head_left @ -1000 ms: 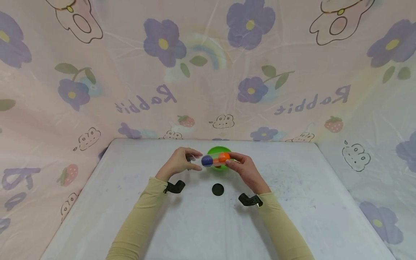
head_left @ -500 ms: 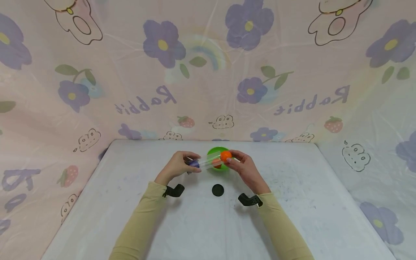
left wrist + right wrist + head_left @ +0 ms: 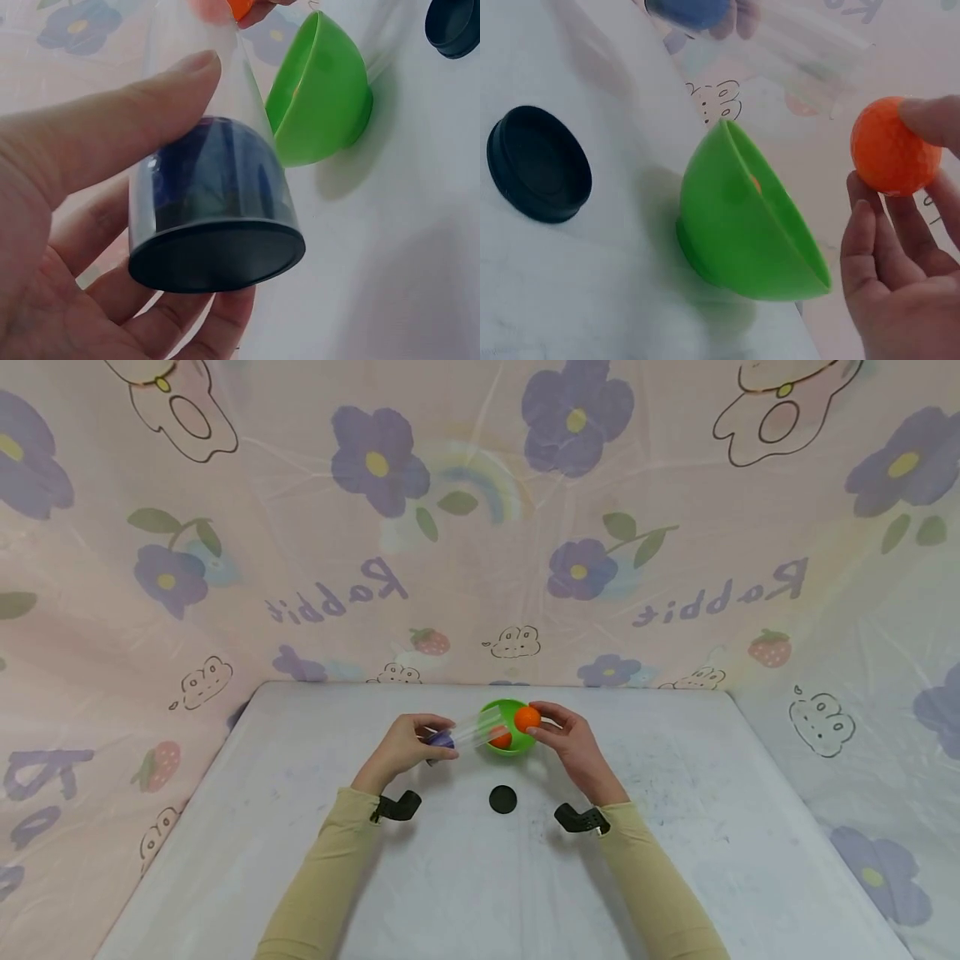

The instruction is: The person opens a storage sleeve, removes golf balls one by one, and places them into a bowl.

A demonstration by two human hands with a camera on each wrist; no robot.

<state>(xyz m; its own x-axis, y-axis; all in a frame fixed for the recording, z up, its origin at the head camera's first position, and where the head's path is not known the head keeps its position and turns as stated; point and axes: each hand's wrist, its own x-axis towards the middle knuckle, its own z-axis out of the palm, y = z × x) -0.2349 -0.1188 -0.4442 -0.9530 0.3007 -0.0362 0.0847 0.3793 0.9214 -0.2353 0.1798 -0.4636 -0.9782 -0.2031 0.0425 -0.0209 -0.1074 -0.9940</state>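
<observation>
My left hand [image 3: 407, 745] grips a clear plastic tube [image 3: 472, 729] by its lower end, the tube slanting up to the right. Inside, a dark blue ball [image 3: 214, 169] sits against the black end cap [image 3: 217, 256]. The tube's other end is uncapped and points toward my right hand [image 3: 572, 739]. Between thumb and fingers, that hand pinches an orange dimpled ball [image 3: 895, 146], just off the tube's mouth. Below both stands a green bowl [image 3: 742, 225], with another orange ball [image 3: 500, 737] in it, partly seen through the tube.
A round black cap [image 3: 503, 799] lies on the white table [image 3: 465, 877], nearer to me than the bowl. Behind the table hangs a patterned cloth [image 3: 480, 552] that also runs along both sides. Each wrist carries a black camera mount [image 3: 399, 806].
The blue ball has slid down the tube to the capped end in my left hand. The orange ball, earlier overlapping the tube, is now apart from its mouth as the hands drew slightly apart.
</observation>
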